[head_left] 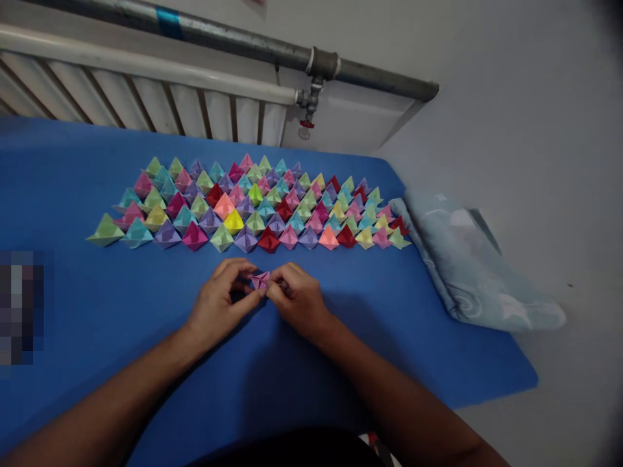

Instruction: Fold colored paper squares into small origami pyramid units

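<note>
— pink paper piece (260, 280): where is it?
— mid blue surface (97, 305), open room around, folded paper boats (253, 207) just beyond. left hand (221, 305) and right hand (296, 301) fingers pinch it closed from both sides.

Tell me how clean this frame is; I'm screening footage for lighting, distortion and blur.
Head view: dim, even light, with soft shadows under the left hand and right hand on the blue mat; wide-angle bending curves the pipe and darkens the corners; a pixelated patch sits at the left edge; the pink paper piece and paper boats look slightly soft.
</note>
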Motion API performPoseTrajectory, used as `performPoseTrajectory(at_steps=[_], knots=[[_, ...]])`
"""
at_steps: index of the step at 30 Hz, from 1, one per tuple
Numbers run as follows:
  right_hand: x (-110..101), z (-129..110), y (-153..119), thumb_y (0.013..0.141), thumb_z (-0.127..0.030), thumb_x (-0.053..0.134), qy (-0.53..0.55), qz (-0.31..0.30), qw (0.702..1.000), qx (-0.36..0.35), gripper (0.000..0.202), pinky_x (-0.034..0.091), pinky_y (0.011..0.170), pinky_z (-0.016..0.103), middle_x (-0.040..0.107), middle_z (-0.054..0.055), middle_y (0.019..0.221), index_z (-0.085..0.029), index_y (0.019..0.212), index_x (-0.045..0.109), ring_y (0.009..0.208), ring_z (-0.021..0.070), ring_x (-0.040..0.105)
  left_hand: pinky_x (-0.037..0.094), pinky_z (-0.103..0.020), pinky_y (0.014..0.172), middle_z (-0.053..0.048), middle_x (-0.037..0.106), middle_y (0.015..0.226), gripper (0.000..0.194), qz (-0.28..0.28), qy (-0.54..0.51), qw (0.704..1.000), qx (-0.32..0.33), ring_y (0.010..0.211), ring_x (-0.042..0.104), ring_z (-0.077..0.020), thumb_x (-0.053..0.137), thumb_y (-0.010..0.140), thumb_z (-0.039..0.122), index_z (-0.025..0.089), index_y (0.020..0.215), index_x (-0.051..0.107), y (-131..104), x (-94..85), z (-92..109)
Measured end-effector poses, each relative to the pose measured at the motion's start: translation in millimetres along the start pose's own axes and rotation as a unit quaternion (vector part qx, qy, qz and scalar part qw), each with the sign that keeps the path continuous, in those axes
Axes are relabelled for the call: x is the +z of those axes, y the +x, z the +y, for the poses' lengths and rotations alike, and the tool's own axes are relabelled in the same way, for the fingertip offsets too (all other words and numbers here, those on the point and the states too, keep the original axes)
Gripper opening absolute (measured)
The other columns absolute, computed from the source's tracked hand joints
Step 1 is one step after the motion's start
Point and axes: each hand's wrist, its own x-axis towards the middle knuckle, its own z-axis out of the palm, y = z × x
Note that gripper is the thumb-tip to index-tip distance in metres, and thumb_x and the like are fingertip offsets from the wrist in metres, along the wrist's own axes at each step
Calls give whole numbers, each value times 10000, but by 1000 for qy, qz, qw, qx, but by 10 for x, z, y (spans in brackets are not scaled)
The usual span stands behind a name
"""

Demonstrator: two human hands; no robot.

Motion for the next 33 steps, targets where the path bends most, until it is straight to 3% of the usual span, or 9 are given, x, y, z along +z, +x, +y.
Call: performPoseTrajectory(at_steps=[4, 9, 16, 21, 24, 33], knots=[[7, -12, -13, 834, -149, 539, 0, -10, 1000, 13, 142, 449, 674, 241, 611, -8, 734, -227, 715, 549, 691, 129, 566, 603, -313, 709, -33, 637, 983, 208, 16, -9, 1000, -11, 767, 666, -147, 707, 799, 368, 211, 930, 672, 4, 16, -36], [-8, -47, -36, 843, -153, 533, 0, -18, 1000, 12, 123, 446, 655, 238, 612, -4, 752, -226, 751, 568, 697, 132, 573, 602, -356, 774, -44, 647, 1050, 261, 43, -36, 997, -54, 813, 690, -162, 711, 769, 359, 211, 978, 662, 7, 24, -65], [5, -103, -55, 834, -151, 523, 16, -28, 999, 19, 135, 443, 651, 237, 595, -9, 729, -228, 726, 552, 684, 128, 561, 598, -356, 747, -61, 737, 987, 378, 21, -86, 987, -137, 814, 722, -190, 687, 766, 387, 200, 1086, 610, -18, 24, -39], [53, -92, -42, 780, -178, 553, 79, -44, 991, 96, 49, 438, 600, 227, 568, -34, 712, -227, 774, 548, 618, 111, 528, 585, -410, 867, -79, 754, 1063, 362, 1, -32, 995, -97, 956, 733, -229, 625, 817, 379, 203, 1134, 626, -41, 6, -41], [56, -75, -22, 749, -210, 586, 106, -42, 985, 133, 116, 442, 569, 227, 573, -29, 773, -223, 864, 572, 585, 99, 509, 581, -403, 881, -79, 756, 1086, 345, -16, 23, 998, -55, 982, 731, -232, 584, 859, 347, 206, 1170, 634, -49, -18, -48], [43, -56, 13, 737, -185, 626, 90, -51, 984, 143, 148, 460, 591, 212, 605, -13, 864, -216, 878, 657, 614, 82, 522, 593, -370, 825, -58, 761, 1043, 327, -32, 72, 997, -8, 883, 731, -208, 551, 876, 286, 219, 1180, 650, -66, -31, -18]])
